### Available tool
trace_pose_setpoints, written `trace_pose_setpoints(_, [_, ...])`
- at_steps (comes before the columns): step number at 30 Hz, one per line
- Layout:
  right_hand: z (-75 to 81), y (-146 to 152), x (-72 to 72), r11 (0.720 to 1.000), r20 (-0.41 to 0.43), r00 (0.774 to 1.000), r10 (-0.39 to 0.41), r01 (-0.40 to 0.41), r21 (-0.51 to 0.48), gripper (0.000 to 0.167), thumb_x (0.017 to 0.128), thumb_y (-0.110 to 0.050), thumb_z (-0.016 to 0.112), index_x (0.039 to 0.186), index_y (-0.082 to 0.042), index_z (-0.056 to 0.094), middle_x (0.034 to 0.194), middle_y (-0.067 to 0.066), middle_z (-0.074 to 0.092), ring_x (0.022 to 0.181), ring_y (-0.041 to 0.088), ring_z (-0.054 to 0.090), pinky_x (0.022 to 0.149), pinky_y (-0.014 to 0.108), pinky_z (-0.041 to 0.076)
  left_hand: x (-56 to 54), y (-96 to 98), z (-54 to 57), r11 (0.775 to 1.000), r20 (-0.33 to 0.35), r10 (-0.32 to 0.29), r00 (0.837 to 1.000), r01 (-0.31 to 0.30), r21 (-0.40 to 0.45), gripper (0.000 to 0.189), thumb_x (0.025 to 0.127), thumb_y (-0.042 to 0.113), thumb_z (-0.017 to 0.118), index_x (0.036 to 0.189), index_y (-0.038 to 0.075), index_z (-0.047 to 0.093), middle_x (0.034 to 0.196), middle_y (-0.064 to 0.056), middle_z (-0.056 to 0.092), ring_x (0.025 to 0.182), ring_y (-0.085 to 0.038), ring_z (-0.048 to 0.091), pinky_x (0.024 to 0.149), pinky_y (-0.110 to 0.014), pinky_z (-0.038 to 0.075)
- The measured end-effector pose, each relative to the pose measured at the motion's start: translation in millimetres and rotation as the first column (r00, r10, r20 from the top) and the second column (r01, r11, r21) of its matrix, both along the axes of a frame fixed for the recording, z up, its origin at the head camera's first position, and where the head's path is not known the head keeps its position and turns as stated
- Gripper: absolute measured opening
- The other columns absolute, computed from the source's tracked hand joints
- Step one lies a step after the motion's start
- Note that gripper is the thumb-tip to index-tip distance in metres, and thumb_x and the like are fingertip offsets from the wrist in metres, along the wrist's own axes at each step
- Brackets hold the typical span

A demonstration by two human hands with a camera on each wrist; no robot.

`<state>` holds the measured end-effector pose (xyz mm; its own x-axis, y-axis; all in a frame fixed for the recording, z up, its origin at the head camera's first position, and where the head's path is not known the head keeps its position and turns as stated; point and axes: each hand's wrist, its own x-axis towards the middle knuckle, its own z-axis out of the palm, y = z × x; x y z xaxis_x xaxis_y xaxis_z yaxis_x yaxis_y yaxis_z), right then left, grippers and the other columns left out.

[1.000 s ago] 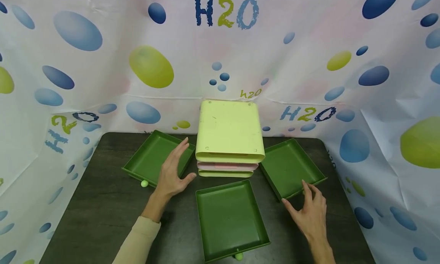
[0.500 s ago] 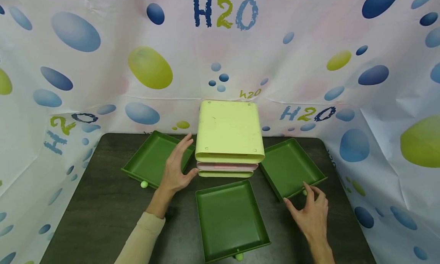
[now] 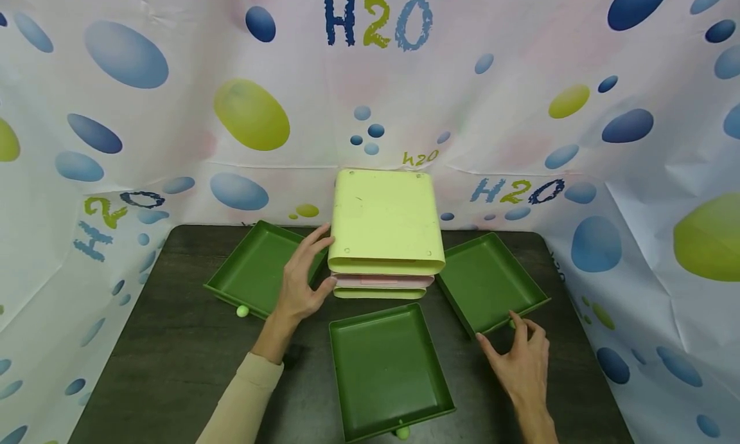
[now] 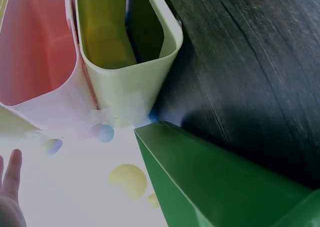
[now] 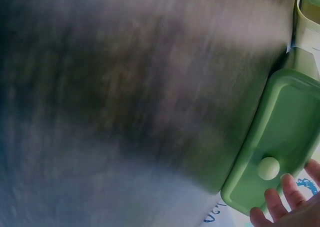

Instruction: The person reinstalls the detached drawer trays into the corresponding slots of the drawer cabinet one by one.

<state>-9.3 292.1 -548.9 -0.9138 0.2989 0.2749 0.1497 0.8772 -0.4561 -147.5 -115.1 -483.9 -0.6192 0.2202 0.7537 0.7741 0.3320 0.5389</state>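
At far left, the patterned sheet (image 3: 191,132) bears a slanted "H2O", its 2 lime and its O dark blue; lettering at the top left corner is cut off. On the dark wood-grain table (image 3: 156,347) lies a shallow green drawer, the left drawer (image 3: 248,270), with a lime ball knob (image 3: 243,311). The left hand (image 3: 299,286), below a cream sleeve (image 3: 248,386), is unclenched and grasps nothing, thumb and fingers apart beside the stacked drawer cabinet (image 3: 386,219); whether it touches cannot be told. The cabinet stands at the rear middle, its open-fronted shells yellow, pink and yellow from top to bottom. Above it the sheet reads "H2O" in large dark blue, lime and light blue, and a smaller lime "h2o" lower down. In front lies the middle drawer (image 3: 390,370), knob toward the person. To the cabinet's right, the right drawer (image 3: 491,280) sits angled. The right hand (image 3: 523,360) is at its front edge, near the knob, fingers spread and lightly bent, unclenched; contact is unclear. Beyond, another "H2O" (image 3: 519,190) is readable.
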Motion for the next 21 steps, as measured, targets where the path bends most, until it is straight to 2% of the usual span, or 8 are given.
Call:
trace_pose_setpoints(10, [-7.7, 2, 0.2, 0.998, -0.017, 1.000, 0.011, -0.012, -0.055, 0.084, 0.078, -0.035, 0.084, 0.145, -0.004, 0.045, 0.130, 0.035, 0.041, 0.110, 0.056, 0.042, 0.087, 0.069, 0.037, -5.8, 2.9, 1.7, 0.997, -0.033, -0.035, 0.999, 0.038, 0.067, 0.054, 0.106, 0.041, 0.040, 0.130, -0.004, 0.058, 0.141, -0.026, 0.050, 0.129, -0.038, 0.050, 0.106, -0.040, 0.041])
trace_pose_setpoints(17, [-14.3, 5, -2.7, 0.992, -0.092, 0.995, 0.039, -0.050, -0.118, 0.086, 0.075, -0.024, 0.087, 0.145, 0.000, 0.043, 0.125, 0.036, 0.040, 0.109, 0.052, 0.043, 0.084, 0.066, 0.039, -10.1, 5.4, 1.8, 0.996, -0.041, -0.034, 0.999, 0.037, 0.082, 0.048, 0.106, 0.036, 0.043, 0.128, -0.003, 0.059, 0.139, -0.027, 0.050, 0.121, -0.036, 0.056, 0.095, -0.031, 0.049])
trace_pose_setpoints(19, [-13.6, 5, -3.4, 0.988, -0.070, 0.997, 0.043, -0.052, -0.145, 0.088, 0.076, -0.024, 0.086, 0.147, 0.000, 0.041, 0.127, 0.037, 0.038, 0.110, 0.052, 0.043, 0.083, 0.066, 0.041, -11.1, 6.5, 2.7, 0.995, -0.040, -0.043, 0.998, 0.047, 0.089, 0.046, 0.106, 0.035, 0.045, 0.128, -0.003, 0.059, 0.139, -0.027, 0.050, 0.118, -0.035, 0.058, 0.092, -0.028, 0.051])
trace_pose_setpoints(21, [-12.0, 6, -3.9, 0.981, -0.014, 0.999, 0.038, -0.040, -0.189, 0.090, 0.079, -0.026, 0.085, 0.150, -0.002, 0.036, 0.131, 0.037, 0.035, 0.113, 0.052, 0.042, 0.082, 0.067, 0.042, -12.4, 7.8, 3.7, 0.994, -0.041, -0.050, 0.998, 0.054, 0.098, 0.045, 0.105, 0.033, 0.046, 0.127, -0.003, 0.060, 0.139, -0.027, 0.050, 0.115, -0.034, 0.059, 0.090, -0.027, 0.051])
